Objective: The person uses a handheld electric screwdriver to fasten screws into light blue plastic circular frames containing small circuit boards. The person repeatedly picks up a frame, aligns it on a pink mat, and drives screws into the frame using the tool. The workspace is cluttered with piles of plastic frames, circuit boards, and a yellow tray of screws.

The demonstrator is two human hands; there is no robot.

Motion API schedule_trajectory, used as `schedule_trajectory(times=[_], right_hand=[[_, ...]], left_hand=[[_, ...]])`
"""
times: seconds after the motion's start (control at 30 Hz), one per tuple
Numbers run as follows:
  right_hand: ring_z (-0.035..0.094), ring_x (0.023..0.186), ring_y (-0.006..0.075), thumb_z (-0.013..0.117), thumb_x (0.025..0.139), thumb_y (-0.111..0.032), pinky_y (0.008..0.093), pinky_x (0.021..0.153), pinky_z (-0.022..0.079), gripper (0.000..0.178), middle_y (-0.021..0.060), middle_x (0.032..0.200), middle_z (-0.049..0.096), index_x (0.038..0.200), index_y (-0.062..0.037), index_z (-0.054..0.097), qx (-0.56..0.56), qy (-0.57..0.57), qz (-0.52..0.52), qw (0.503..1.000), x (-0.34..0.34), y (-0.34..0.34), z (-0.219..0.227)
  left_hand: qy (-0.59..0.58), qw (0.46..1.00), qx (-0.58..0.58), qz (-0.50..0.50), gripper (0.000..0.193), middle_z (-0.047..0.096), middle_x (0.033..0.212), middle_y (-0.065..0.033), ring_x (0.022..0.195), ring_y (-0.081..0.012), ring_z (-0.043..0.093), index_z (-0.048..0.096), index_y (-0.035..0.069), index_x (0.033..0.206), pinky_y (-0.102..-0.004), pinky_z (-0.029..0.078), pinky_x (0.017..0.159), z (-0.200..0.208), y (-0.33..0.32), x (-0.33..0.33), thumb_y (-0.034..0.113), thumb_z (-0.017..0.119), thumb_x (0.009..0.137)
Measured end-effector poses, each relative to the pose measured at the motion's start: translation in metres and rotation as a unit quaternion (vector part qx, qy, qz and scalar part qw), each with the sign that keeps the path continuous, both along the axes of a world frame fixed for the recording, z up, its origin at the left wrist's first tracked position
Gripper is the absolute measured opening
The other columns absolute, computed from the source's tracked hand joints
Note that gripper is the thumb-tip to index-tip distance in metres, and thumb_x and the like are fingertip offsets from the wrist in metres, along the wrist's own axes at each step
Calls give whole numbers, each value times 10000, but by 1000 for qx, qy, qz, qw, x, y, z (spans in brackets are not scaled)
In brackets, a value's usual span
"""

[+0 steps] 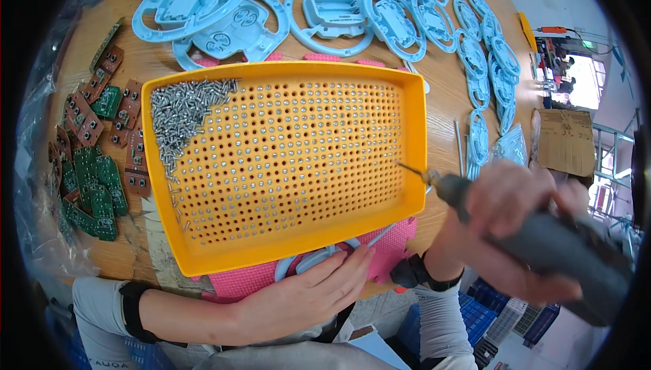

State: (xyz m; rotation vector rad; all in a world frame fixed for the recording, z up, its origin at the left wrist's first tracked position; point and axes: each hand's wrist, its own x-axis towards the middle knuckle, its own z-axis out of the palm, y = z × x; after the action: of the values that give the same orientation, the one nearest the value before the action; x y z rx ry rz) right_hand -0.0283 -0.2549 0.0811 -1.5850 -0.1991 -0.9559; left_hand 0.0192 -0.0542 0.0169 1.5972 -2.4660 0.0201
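Observation:
My left hand [302, 297] lies with its fingers stretched out over a light-blue plastic housing [284, 268], of which only parts of the rim show. The housing rests on a pink foam mat [234, 283] at the near side of a yellow tray [288, 256]. On the right, my right hand [505, 200] is closed around a dark electric screwdriver [553, 244], slightly blurred. The screwdriver's thin bit points left, over the tray's right part. Rows of holes cover the tray floor, many with screws standing in them. Loose silver screws [182, 114] are heaped in its far left corner.
Many light-blue housings [336, 14] are piled along the far side of the wooden table, with more stacked at the right [471, 58]. Brown circuit boards [85, 119] and green circuit boards [102, 183] lie left of the tray. A cardboard box [566, 143] stands beyond the table.

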Motion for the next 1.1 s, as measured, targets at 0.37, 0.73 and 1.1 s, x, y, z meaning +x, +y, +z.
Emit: schedule_trajectory(times=[0.37, 0.73, 1.1], right_hand=[[577, 494, 181, 667, 843, -429, 315, 480, 502, 522, 76, 647, 578, 1071, -33, 415, 36, 106, 158, 981, -40, 43, 18], [580, 489, 235, 626, 868, -524, 341, 459, 509, 586, 122, 650, 581, 1088, -32, 398, 14, 141, 175, 974, -36, 48, 15], [577, 502, 248, 639, 858, -525, 346, 472, 511, 612, 140, 654, 574, 1069, -3, 397, -7, 133, 198, 971, -24, 52, 9]], left_hand=[[6, 997, 0, -75, 464, 516, 1338, -122, 1304, -282, 414, 525, -25, 1291, -408, 239, 1155, -5, 5, -8, 221, 433, 910], [52, 995, -3, -80, 332, 567, 1259, -112, 1307, -273, 439, 598, 28, 1108, -371, 287, 1123, -7, 6, -7, 211, 480, 857], [62, 994, -1, -85, 355, 585, 1230, -82, 1245, -245, 477, 611, 33, 1100, -399, 262, 1151, -3, 8, 0, 213, 498, 815]])
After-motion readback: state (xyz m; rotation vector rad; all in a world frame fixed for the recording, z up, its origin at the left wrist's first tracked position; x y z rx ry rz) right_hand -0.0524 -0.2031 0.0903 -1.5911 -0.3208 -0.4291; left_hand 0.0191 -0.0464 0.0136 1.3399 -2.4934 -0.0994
